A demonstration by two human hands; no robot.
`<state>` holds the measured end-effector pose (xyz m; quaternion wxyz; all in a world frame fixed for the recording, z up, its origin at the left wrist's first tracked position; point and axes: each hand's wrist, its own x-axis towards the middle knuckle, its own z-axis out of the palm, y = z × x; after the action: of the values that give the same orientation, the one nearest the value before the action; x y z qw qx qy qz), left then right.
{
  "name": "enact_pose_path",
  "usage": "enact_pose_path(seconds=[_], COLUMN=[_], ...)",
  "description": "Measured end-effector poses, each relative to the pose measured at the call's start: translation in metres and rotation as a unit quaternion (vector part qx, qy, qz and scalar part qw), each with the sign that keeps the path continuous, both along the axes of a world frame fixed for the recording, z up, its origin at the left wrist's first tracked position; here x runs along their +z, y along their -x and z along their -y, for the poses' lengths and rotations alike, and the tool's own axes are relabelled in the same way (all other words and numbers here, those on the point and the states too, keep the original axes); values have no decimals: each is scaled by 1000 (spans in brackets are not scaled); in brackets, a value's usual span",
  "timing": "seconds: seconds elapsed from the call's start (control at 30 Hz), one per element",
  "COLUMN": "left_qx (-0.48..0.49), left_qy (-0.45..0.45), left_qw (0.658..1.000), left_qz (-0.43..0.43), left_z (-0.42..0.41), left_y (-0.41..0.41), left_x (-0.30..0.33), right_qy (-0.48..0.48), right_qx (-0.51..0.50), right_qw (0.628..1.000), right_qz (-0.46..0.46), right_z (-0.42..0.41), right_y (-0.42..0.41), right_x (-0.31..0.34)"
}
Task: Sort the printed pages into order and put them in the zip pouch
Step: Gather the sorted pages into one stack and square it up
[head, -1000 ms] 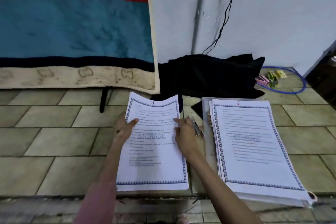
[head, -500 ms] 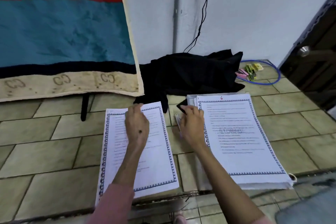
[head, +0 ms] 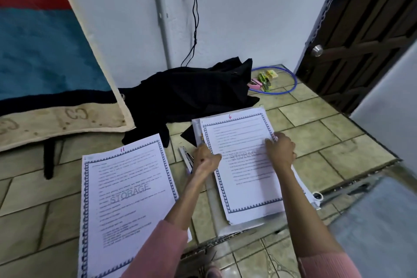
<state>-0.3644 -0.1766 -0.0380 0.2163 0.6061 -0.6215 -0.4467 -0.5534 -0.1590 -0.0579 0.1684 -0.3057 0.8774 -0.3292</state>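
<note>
Two stacks of white printed pages with blue patterned borders lie on the tan tiled floor (head: 316, 133), and we take the right-hand stack (head: 246, 178), numbered 6 in red, as our landmark. The other stack (head: 126, 198), numbered 11, lies well to its left with no hand on it. A crumpled black cloth (head: 191, 90) sits just beyond the landmark's far edge. Under the landmark shows a clear plastic zip pouch (head: 214, 205), sticking out along its left and near sides. Our left hand (head: 206, 158) rests on the landmark's left edge, thumb laid on the top sheet, fingers hidden at the edge. Our right hand (head: 281, 151) pinches its right edge with curled fingers. Small pens (head: 186, 157) lie just left of the landmark.
</note>
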Motion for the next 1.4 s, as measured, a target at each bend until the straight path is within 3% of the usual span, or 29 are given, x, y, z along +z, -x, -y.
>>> enact_pose_path(seconds=[0.13, 0.27, 0.43, 0.5, 0.63, 0.93, 1.27, 1.33, 1.4], left_qx=[33, 45, 104, 97, 118, 147, 130, 115, 121], left_qy=[-45, -57, 0, -1, -50, -118, -110, -92, -80], left_qw=[998, 997, 993, 983, 954, 931, 937, 943, 941], left_qz=[14, -2, -64, -153, -272, -314, -305, -300, -305], left_z=[5, 7, -1, -3, -1, -5, -8, -8, -7], left_y=[-1, -2, -5, -9, -13, -8, -1, -1, 1], left_x=[-7, -5, 7, 13, 15, -6, -8, -12, -11], right_qy=[100, 242, 329, 344, 315, 271, 304, 271, 164], right_qx=[-27, 64, 129, 119, 116, 153, 170, 189, 225], right_qw=[995, 967, 932, 924, 928, 935, 921, 923, 939], right_qz=[-1, 48, 75, 115, 159, 167, 172, 197, 199], right_z=[-3, -7, -10, -7, -2, -12, -10, -13, -21], right_y=[5, 15, 24, 25, 27, 22, 18, 24, 34], right_x=[-1, 4, 23, 29, 27, 25, 37, 38, 38])
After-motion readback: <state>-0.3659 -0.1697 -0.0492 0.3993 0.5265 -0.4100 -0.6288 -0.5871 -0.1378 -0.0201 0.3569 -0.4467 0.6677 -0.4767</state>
